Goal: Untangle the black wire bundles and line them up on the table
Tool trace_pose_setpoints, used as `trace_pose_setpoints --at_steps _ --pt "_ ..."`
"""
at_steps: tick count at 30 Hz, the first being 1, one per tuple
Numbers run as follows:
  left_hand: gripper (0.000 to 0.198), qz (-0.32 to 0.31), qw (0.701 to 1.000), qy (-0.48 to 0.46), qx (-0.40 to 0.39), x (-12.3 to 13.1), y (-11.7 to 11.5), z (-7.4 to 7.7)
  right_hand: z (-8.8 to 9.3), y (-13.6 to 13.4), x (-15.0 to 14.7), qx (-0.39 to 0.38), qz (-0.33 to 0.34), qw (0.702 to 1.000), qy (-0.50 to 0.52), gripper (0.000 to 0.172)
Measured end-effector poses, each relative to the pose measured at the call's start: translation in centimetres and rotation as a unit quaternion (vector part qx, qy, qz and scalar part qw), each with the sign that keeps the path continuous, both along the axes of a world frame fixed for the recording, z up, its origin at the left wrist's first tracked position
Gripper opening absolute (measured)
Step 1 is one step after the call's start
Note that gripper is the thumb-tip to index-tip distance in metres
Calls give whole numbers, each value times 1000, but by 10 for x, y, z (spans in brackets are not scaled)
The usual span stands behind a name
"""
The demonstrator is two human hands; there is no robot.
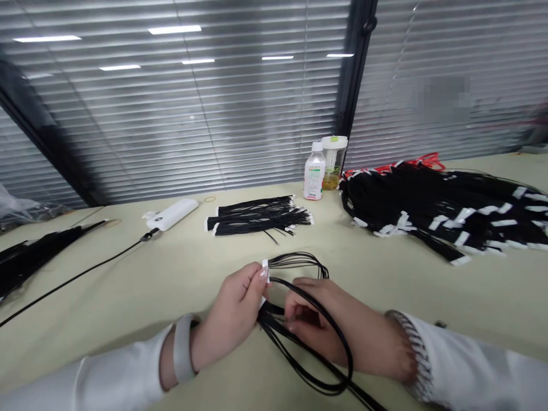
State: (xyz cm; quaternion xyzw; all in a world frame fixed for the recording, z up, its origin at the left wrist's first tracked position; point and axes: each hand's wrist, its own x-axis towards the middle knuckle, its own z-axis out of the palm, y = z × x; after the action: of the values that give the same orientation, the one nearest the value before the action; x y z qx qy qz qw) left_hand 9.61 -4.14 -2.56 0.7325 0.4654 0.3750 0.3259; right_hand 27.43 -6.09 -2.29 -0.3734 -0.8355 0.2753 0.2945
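My left hand is closed on a bundle of thin black cables, pinching it near a white connector at the fingertips. My right hand is closed around the same bundle a little to the right, with loops of cable passing over its back and curving down toward the table's near edge. More loops fan out just beyond the hands. Both hands rest low over the pale green table.
A tidy stack of folded black cables lies behind the hands. A large heap of black cables with white connectors fills the right. A white power bank with a black lead, two bottles, and a dark bundle at far left.
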Motion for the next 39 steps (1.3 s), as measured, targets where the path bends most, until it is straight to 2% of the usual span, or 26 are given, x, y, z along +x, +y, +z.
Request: trace_pose_setpoints --at_steps 5,8,13,16,20,24,26,29,31,33,36,39 --pt "37 -9 1000 -1 3 1 2 1 11 -3 1 -14 34 999 -33 24" --pt "37 -10 1000 -3 4 1 2 0 11 -4 1 -44 39 998 -27 24" --pt "36 -8 1000 -5 3 2 0 3 9 -4 3 -151 41 988 5 29" --pt "36 -5 1000 -5 1 2 -2 4 9 -4 4 -166 28 986 7 29" --pt "36 -4 1000 -13 -6 2 0 2 8 -3 3 -91 22 995 -24 28" --pt "38 4 1000 -25 -12 2 1 2 14 -1 8 61 6 993 -101 12" --pt "39 20 998 -39 -36 2 2 3 21 2 15 138 -40 974 -176 12" --pt "40 39 992 -68 -96 3 3 3 33 8 28 241 -171 930 -217 21" --pt "41 41 989 -81 -119 3 3 2 39 13 36 299 -236 910 -164 17" --pt "41 37 989 -80 -118 3 3 2 42 17 39 333 -258 904 -76 15" --pt "40 27 994 -55 -85 2 3 1 43 17 38 293 -251 915 116 22" --pt "38 10 998 -35 -55 0 2 0 42 10 34 245 -225 898 288 23"
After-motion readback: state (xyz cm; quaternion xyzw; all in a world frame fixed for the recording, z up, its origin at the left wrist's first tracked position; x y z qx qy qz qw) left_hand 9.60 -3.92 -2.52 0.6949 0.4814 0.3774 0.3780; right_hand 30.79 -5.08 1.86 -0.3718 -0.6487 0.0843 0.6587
